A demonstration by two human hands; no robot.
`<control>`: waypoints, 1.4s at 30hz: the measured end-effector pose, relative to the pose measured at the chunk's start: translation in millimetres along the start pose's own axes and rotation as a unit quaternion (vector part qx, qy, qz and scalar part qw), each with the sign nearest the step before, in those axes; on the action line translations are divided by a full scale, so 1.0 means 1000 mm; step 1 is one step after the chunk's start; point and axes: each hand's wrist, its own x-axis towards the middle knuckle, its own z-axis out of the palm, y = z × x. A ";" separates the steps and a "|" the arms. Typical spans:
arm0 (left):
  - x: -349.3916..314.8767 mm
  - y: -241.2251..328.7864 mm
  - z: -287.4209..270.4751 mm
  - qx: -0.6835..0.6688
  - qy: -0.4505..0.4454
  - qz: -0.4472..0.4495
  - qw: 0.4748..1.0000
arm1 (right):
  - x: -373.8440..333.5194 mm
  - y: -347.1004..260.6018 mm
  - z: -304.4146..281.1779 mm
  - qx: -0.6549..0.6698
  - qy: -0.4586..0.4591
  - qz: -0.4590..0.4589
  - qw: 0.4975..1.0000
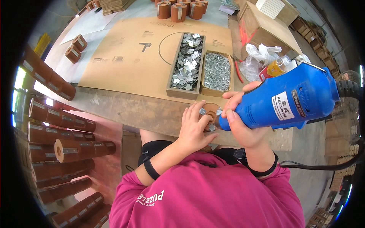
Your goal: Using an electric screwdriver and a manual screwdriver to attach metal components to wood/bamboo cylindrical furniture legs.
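Observation:
My right hand (pixel 247 125) is wrapped round the front of a blue power screwdriver (pixel 254 108), which points left. Its tip meets a short brown block (pixel 210 108) at the bench's near edge. My left hand (pixel 194 129) is closed over the block's left side, fingers curled beside the tip. Small metal plates show on the block, one (pixel 202 111) by the fingertips. Fingers and tool hide much of the block and any screw under the tip. Just beyond are a long box (pixel 171 92) of loose metal plates and a shallow tray (pixel 211 92) of screws (pixel 216 72).
A cardboard sheet (pixel 125 72) covers part of the workbench (pixel 125 108). Brown cylinders (pixel 178 12) stand at the back, two more (pixel 73 54) at the left. Stacked brown rolls (pixel 81 148) fill the left side. Red-handled pliers (pixel 238 72) and plastic bags (pixel 251 67) lie right. A black cable (pixel 323 166) trails right.

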 end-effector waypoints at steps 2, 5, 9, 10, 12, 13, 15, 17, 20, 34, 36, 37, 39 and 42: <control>-0.001 -0.003 0.003 -0.008 0.022 0.019 1.000 | 0.000 0.005 0.001 0.014 0.009 -0.008 1.000; -0.001 -0.005 0.007 -0.068 0.024 0.005 0.997 | 0.001 0.006 0.002 0.026 0.019 -0.012 0.999; -0.003 -0.003 0.008 -0.102 0.021 -0.026 0.994 | 0.000 0.007 0.004 0.052 0.035 0.000 0.998; -0.002 -0.003 0.008 -0.099 0.022 -0.023 0.995 | 0.000 0.007 0.004 0.051 0.035 0.001 0.998; -0.003 -0.005 0.009 -0.095 0.023 -0.022 0.995 | 0.001 0.005 0.004 0.070 0.044 0.020 0.996; -0.003 -0.006 0.009 -0.093 0.022 -0.022 0.995 | 0.001 0.007 0.004 0.070 0.043 0.021 0.996; -0.003 -0.006 0.010 -0.092 0.020 -0.022 0.995 | 0.001 0.011 0.002 0.048 0.041 0.005 0.998; -0.004 -0.005 0.010 -0.087 0.020 -0.025 0.996 | 0.001 0.011 0.002 0.050 0.045 0.005 0.998; -0.003 -0.005 0.010 -0.088 0.021 -0.024 0.996 | 0.001 0.012 0.003 0.055 0.057 0.008 0.997; -0.002 -0.003 0.010 -0.109 0.023 -0.043 0.993 | 0.000 0.014 -0.001 0.050 0.054 -0.010 0.997; -0.003 -0.002 0.009 -0.106 0.025 -0.039 0.993 | -0.001 0.014 -0.006 0.049 0.072 -0.014 0.996; -0.003 -0.002 0.008 -0.084 0.022 -0.030 0.996 | -0.002 0.013 -0.004 0.104 0.117 0.007 0.988; 0.000 -0.002 0.006 -0.062 0.018 -0.018 0.998 | -0.001 0.012 -0.013 0.142 0.128 0.023 0.981; 0.000 -0.002 0.002 -0.047 0.008 -0.011 0.999 | -0.006 0.012 -0.031 0.203 0.191 0.053 0.959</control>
